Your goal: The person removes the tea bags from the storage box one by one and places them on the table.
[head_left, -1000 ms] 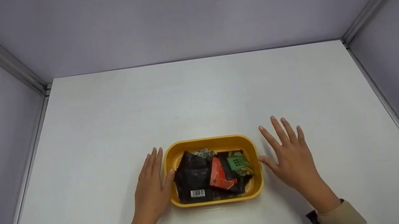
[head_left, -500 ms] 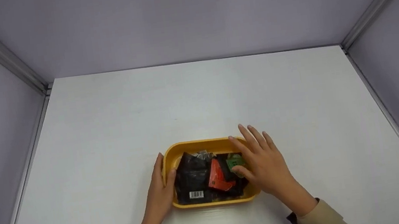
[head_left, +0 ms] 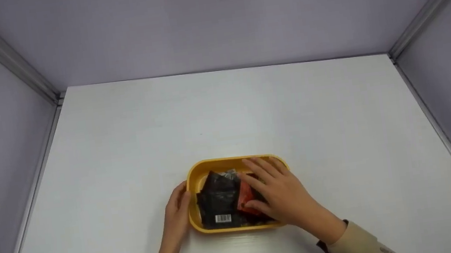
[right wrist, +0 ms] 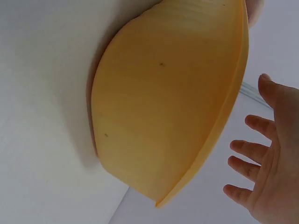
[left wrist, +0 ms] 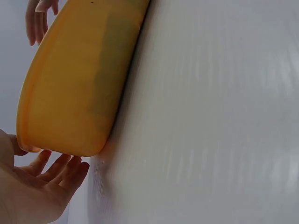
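Observation:
A yellow plastic bin holds a black packet with a barcode label, a red packet and a bit of silvery wrapping. At its left end my left hand grips the wall, thumb by the rim and fingertips against the outside; the left wrist view shows these fingers touching the bin. My right hand hovers over the bin's right half, fingers spread and holding nothing. It hides the packets beneath. In the right wrist view this hand is above the rim, apart from it.
The bin stands on a white table near its front. Pale panels with metal corner posts enclose the back and both sides.
My right hand has moved left from beside the bin to over its contents, covering the green packet. My left hand has closed onto the bin's left wall. The bin has barely shifted.

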A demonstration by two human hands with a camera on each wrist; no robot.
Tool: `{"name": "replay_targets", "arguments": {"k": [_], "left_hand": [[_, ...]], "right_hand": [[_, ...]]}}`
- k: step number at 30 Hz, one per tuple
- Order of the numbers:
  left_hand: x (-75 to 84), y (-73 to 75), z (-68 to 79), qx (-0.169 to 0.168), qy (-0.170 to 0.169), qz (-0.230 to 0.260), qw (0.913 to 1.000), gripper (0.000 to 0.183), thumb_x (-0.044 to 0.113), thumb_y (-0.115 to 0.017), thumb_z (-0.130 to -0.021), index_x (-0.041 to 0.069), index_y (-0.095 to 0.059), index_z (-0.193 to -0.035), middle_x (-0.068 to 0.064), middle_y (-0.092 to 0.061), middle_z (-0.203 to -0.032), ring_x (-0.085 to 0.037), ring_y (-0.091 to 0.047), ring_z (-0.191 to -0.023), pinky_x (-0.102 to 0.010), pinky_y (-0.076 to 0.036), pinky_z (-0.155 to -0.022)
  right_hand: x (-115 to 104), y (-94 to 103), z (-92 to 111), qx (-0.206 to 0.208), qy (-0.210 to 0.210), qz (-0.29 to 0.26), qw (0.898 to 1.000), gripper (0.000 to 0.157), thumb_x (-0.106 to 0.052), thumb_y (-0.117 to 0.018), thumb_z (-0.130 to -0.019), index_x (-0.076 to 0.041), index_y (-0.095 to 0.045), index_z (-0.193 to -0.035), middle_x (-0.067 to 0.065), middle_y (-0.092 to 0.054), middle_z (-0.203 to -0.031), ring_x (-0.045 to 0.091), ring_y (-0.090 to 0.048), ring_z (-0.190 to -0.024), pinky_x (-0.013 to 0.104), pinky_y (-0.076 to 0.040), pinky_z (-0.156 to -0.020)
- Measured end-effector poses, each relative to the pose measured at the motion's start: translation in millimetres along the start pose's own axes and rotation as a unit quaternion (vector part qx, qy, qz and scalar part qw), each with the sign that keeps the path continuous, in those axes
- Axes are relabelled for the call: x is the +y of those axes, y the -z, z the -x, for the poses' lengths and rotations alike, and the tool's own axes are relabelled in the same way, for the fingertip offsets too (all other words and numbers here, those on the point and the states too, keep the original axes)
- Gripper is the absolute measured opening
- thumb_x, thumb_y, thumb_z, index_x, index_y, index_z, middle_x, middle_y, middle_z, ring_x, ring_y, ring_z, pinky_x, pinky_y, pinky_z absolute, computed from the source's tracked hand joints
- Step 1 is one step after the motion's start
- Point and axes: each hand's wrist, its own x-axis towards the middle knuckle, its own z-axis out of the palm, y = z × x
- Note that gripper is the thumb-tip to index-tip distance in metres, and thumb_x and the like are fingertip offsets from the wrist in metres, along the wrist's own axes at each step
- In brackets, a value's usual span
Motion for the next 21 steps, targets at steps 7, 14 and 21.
{"name": "replay_targets", "arguments": {"k": [7,14,21], "left_hand": [[-1.8,2.2,-3.3,0.013,-0.007,0.004,0.9999,0.047,0.034,-0.055,-0.103,0.005,-0.053,-0.140,-0.013,-0.053,-0.143,-0.031,-0.049,-0.132,-0.044,-0.040,-0.108],[1.0,7.7,0.0,0.030,-0.009,0.002,0.9995,0.042,0.029,-0.054,-0.104,0.005,-0.054,-0.139,-0.014,-0.053,-0.142,-0.031,-0.051,-0.131,-0.041,-0.042,-0.106],[2.1,19.3,-0.7,0.037,-0.006,0.011,0.9992,0.043,0.028,-0.052,-0.105,0.004,-0.052,-0.141,-0.015,-0.051,-0.144,-0.032,-0.048,-0.133,-0.041,-0.041,-0.107]], "right_hand": [[-11,-2.5,-3,-0.036,0.021,-0.002,0.999,0.063,-0.056,-0.065,-0.090,-0.017,-0.057,-0.139,0.009,-0.049,-0.148,0.027,-0.042,-0.137,0.050,-0.035,-0.111],[-14,-5.0,-1,-0.037,0.029,0.002,0.999,0.060,-0.055,-0.065,-0.091,-0.017,-0.059,-0.137,0.009,-0.051,-0.146,0.027,-0.043,-0.136,0.052,-0.036,-0.110],[-12,-4.0,-12,-0.050,0.054,0.018,0.997,0.057,-0.054,-0.064,-0.092,-0.018,-0.059,-0.136,0.009,-0.052,-0.144,0.028,-0.046,-0.133,0.051,-0.037,-0.109]]}}
